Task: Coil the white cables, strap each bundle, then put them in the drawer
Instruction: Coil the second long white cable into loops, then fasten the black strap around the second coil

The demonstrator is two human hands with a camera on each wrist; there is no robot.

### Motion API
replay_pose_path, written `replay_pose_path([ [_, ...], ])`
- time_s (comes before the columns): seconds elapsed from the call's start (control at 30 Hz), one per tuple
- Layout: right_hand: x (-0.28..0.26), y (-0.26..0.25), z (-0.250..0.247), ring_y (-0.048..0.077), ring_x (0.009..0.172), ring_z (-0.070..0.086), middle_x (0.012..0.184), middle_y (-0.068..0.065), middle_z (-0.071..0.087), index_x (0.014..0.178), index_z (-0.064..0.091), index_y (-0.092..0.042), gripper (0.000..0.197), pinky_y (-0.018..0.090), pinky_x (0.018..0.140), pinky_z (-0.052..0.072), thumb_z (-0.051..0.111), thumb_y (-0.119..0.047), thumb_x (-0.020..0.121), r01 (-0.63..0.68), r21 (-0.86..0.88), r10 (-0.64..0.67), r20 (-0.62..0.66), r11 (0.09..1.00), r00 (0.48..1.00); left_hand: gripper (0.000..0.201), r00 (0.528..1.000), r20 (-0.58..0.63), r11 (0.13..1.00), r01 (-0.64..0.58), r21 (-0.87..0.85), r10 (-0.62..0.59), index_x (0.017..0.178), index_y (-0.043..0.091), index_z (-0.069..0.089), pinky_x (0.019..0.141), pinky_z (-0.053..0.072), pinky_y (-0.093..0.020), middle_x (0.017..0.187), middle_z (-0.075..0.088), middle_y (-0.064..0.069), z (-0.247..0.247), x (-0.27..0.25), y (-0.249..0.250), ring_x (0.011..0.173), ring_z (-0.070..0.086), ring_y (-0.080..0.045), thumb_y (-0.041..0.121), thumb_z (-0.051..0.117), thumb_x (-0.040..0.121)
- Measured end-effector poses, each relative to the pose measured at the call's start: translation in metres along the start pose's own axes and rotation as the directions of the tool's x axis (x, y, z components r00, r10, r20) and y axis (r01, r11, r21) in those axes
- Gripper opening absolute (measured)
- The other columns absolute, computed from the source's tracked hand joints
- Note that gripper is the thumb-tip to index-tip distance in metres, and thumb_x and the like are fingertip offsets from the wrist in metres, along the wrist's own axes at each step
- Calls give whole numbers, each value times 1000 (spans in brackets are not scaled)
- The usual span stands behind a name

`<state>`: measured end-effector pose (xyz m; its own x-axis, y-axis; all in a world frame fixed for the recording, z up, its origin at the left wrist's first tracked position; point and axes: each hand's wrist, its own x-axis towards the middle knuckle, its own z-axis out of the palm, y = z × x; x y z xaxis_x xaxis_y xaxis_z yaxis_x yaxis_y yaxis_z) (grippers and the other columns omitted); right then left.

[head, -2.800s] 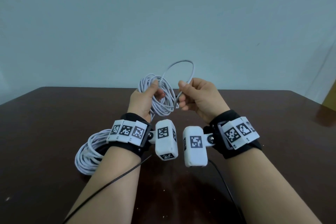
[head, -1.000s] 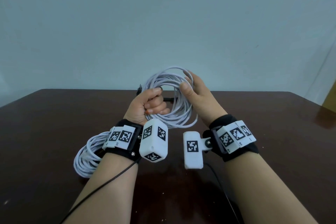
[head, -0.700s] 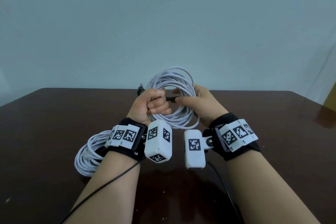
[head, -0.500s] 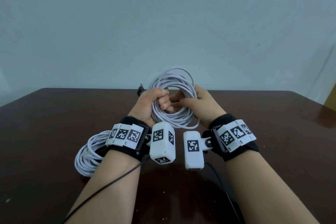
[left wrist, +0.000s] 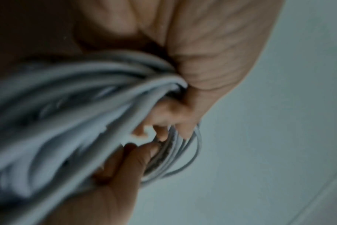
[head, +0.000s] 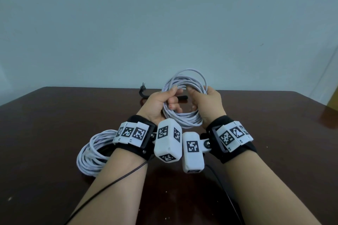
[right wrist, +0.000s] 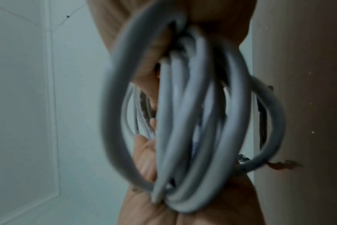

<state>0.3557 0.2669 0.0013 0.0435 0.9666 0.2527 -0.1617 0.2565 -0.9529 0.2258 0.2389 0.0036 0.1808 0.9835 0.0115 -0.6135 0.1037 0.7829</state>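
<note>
Gripping one side of a coiled white cable [head: 184,100], the left hand [head: 159,105] has its fingers curled round the gathered loops, thumb on top. Right hand [head: 208,106]: closed on the opposite side of the same coil, fingers wrapped through the ring. Between them the coil is held upright above the table [head: 54,115], clear of its surface, its upper arc rising against the pale wall [head: 164,23]. Left wrist view: blurred strands pass under the curled fingers [left wrist: 164,118]; the loops fan out beyond them. Right wrist view: the loops [right wrist: 183,121] hang close to the lens, with a frayed cable end [right wrist: 242,158] at the lower right. A black strap [head: 144,95] lies on the table behind the left hand, its far tip raised; another dark length shows through the coil's opening. Second white cable coil [head: 91,153]: lying flat on the table, partly hidden by the left forearm. Both wrists carry black bands with white marker blocks [head: 168,142].
</note>
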Motion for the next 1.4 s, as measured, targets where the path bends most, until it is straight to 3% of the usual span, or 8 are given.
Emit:
replay_pose_path([
  [0.47, 2, 7, 0, 10, 41, 44, 54, 2, 46, 62, 48, -15, 30, 21, 46, 40, 66, -17, 86, 31, -127, -22, 73, 991, 997, 46, 997, -63, 990, 42, -135, -51, 54, 15, 39, 32, 20, -15, 32, 25, 8, 3, 1, -3, 25, 24, -5, 43, 58, 86],
  [0.57, 7, 4, 13, 18, 65, 65, 78, 11, 65, 85, 64, -10, 34, 30, 64, 54, 69, -43, 81, -81, -99, 106, 284, 992, 953, 46, 993, -111, 983, 18, -182, -39, 58, 16, 37, 32, 20, -14, 30, 27, 8, -11, 1, 10, 24, 25, -4, 46, 59, 85],
  [0.67, 22, 6, 29, 28, 116, 58, 124, 13, 62, 124, 57, -10, 92, 45, 102, 44, 55, -79, 63, -286, -88, 297, 385, 954, 874, 45, 977, -213, 973, -59, -223, 11, 59, 18, 36, 33, 20, -14, 30, 27, 9, -28, 0, 21, 24, 25, -4, 45, 60, 85],
  [0.87, 68, 32, 49, 28, 107, 57, 125, 6, 58, 140, 36, -13, 68, 36, 74, 51, 36, -61, 91, -396, -193, 438, 293, 898, 850, 48, 908, -414, 937, -203, -284, 71, 58, 18, 33, 30, 22, -10, 31, 25, 6, -63, -3, 40, 22, 22, -6, 45, 57, 90],
  [0.93, 87, 40, 54, 29, 112, 53, 137, 5, 50, 142, 34, -12, 63, 38, 84, 50, 43, -52, 94, -370, -326, 454, 237, 870, 859, 48, 914, -398, 919, -220, -326, 78, 58, 19, 32, 30, 23, -9, 31, 25, 8, -71, -5, 45, 22, 24, -6, 46, 55, 91],
  [1.13, 140, 64, 72, 29, 100, 59, 104, 13, 63, 104, 60, -6, 43, 32, 86, 45, 55, -47, 90, 12, -894, 420, 222, 447, 880, 52, 937, -340, 861, -232, -452, 74, 57, 22, 24, 33, 29, -9, 30, 24, 7, -87, -6, 57, 23, 24, -5, 47, 53, 92],
  [1.27, 166, 81, 77, 31, 123, 48, 138, 15, 48, 139, 37, -5, 62, 38, 102, 39, 57, -38, 91, 27, -973, 450, 131, 231, 883, 52, 948, -313, 805, -229, -548, 56, 56, 23, 23, 35, 36, -10, 31, 25, 7, -88, -7, 57, 23, 25, -6, 45, 55, 91],
  [1.4, 182, 96, 78, 27, 107, 57, 124, 12, 59, 130, 49, -5, 51, 34, 88, 44, 54, -38, 92, 110, -991, 498, 136, 82, 857, 52, 948, -312, 785, -236, -572, 58, 54, 21, 26, 36, 40, -13, 31, 26, 7, -89, -7, 57, 23, 27, -7, 43, 56, 91],
])
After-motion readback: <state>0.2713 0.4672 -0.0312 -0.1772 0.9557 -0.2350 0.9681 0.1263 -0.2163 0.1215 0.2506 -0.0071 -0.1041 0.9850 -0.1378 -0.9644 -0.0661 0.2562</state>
